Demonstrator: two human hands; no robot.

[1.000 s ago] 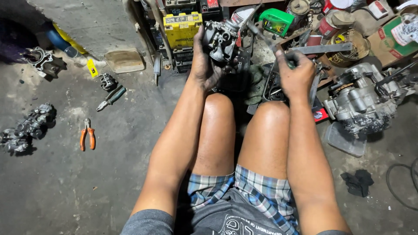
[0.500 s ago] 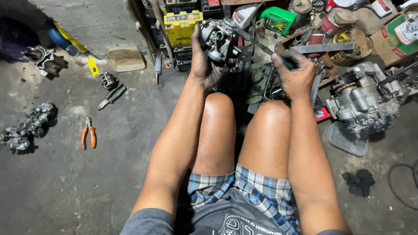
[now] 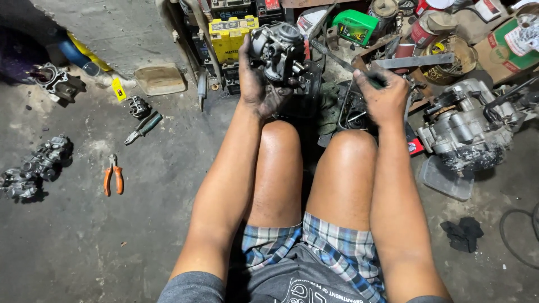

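My left hand (image 3: pixel 257 84) grips a grey metal carburetor (image 3: pixel 279 49), held up in front of my knees with its round top facing away. My right hand (image 3: pixel 383 95) is closed on the green handle of a screwdriver (image 3: pixel 342 60); its thin shaft slants up and left toward the carburetor. Both hands are smeared with black grease. I sit on the concrete floor with both bare knees raised between my arms.
An engine block (image 3: pixel 463 132) lies right of my right arm. A yellow battery (image 3: pixel 231 35), a green can (image 3: pixel 353 25) and tins stand ahead. Orange-handled pliers (image 3: pixel 113 178), green-handled pliers (image 3: pixel 142 127) and carburetor parts (image 3: pixel 35 168) lie on the floor at left.
My left hand has raised and turned the carburetor slightly. The right hand with the screwdriver has stayed near the same spot.
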